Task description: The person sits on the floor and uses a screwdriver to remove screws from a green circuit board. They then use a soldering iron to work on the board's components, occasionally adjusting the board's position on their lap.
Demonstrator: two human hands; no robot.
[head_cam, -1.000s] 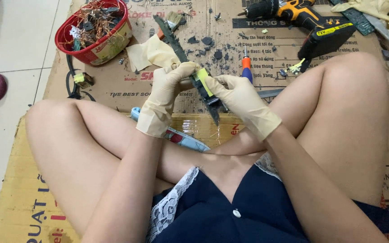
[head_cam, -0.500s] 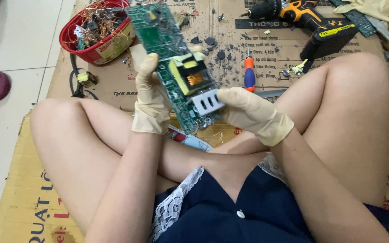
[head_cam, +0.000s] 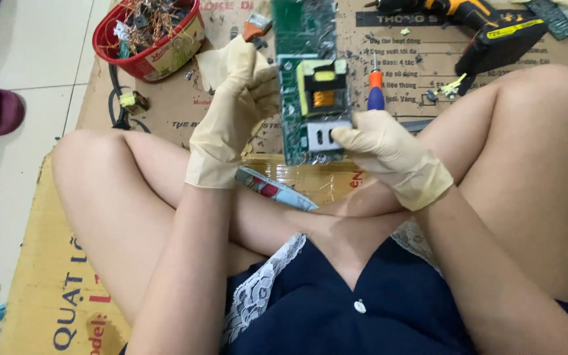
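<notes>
We've got a green circuit board (head_cam: 311, 85) held up over our crossed legs, both hands in cream rubber gloves. Left hand (head_cam: 235, 98) is wrapped around the board's left edge, right hand (head_cam: 379, 144) pinches the near right corner by the white connector. There's a yellow transformer with a copper coil sitting mid-board. Just beside it, right side, an orange and blue screwdriver (head_cam: 375, 92) lies on the cardboard sheet (head_cam: 165, 112). Far left is a red bowl (head_cam: 149, 29) full of scrap parts, far right a yellow and black cordless drill (head_cam: 488, 26).
</notes>
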